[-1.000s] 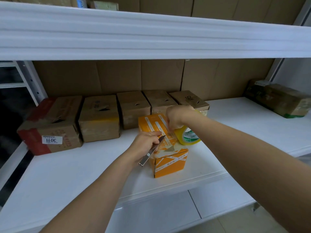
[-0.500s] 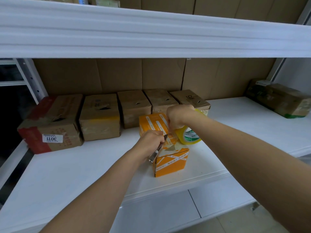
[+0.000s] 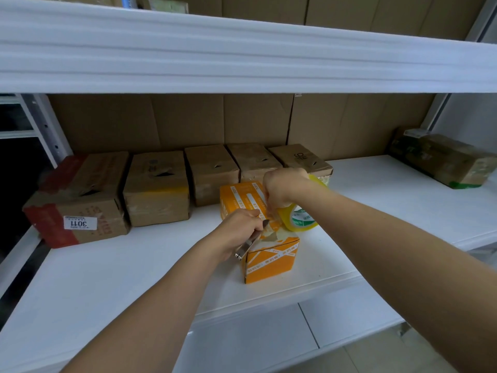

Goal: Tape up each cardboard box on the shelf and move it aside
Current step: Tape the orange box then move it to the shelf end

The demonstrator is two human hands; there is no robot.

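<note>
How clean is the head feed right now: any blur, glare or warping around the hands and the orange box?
Head view: strong wide-angle bowing on the upper shelf edge; even, soft light, no harsh glare; the hands, left and right, and the orange box are fairly sharp; the knife blade tip is small and hard to read; box labels are too soft to read, except "3011".

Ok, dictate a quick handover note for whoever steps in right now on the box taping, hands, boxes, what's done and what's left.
Left hand grips a metal cutter, blade at the tape on top of the orange box.
Right hand holds the tape roll beside that box.
Five brown boxes stand in a row at the back of the shelf.
Done: tape strip laid on the orange box.
Left: cut the tape, move the box aside.
</note>
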